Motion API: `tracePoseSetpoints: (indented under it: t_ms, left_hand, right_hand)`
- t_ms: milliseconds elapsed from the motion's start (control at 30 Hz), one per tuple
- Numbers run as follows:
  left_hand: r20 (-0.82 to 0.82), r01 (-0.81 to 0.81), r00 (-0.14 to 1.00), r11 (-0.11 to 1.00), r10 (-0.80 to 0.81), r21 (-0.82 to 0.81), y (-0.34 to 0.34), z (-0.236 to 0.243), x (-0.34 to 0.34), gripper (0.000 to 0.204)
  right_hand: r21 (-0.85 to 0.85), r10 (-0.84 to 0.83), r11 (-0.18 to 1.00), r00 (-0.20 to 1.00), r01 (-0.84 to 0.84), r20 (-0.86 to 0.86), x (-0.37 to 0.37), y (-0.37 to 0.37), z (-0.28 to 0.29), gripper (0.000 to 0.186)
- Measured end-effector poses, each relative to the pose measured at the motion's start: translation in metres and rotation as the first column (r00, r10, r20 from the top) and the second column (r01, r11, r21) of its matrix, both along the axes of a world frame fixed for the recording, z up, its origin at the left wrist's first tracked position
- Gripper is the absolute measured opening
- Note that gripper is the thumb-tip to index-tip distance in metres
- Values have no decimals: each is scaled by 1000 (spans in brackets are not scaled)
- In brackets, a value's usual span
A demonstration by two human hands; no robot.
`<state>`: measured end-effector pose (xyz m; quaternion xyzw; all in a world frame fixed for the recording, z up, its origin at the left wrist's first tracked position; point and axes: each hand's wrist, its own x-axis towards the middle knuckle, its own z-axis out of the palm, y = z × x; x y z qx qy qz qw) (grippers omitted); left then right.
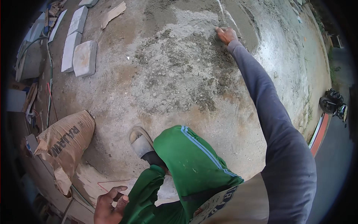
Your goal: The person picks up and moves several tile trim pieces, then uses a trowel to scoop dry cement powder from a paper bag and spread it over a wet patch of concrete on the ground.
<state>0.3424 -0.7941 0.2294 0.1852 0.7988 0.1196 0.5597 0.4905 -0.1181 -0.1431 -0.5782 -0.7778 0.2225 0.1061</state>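
Observation:
My right arm, in a grey sleeve, stretches far forward, and the right hand [226,35] is low over the ground with its fingers closed. What those fingers grip, if anything, is too small to make out. Beside them, a thin pale line runs away toward the top edge, along a smooth patch of wet grey mortar [244,24]. Rougher, crumbly grey mortar [186,56] spreads to the left of this hand and nearer to me. My left hand [111,205] hovers by my green-trousered leg, its fingers loosely bent and apart, holding nothing.
A brown paper sack [71,138] lies at the left. Several pale blocks [84,58] rest farther up on that side, near a torn piece of cardboard [113,15] and a hose [50,74]. My sandalled foot [141,143] stands mid-ground. At the far right is a parked motorbike [332,102].

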Motion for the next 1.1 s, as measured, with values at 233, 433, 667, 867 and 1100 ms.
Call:
tracePoseSetpoints:
  t_ms: [233, 433, 667, 867, 1100]
  left_hand:
    - [-27, -10, 1000, 998, 12, 65, 4, 4, 9, 33]
    - [-132, -31, 990, 997, 41, 77, 5, 0, 7, 39]
    - [-84, 18, 996, 998, -12, 64, 4, -6, 9, 44]
    - [-56, -14, 998, 1000, 13, -8, 5, -5, 17, 46]
    - [-98, -27, 995, 999, 25, -26, -4, -1, 14, 45]
  right_hand:
    - [-39, 299, 953, 953, -301, -42, -6, -63, -1, 54]
    - [-6, 508, 861, 860, -508, 59, 15, -116, 73, 60]
    - [1, 215, 977, 975, -215, -58, -67, 60, 13, 69]
    - [31, 564, 809, 790, -587, 242, -126, -37, 5, 68]
    - [-28, 709, 688, 662, -726, 243, -53, -87, 89, 66]
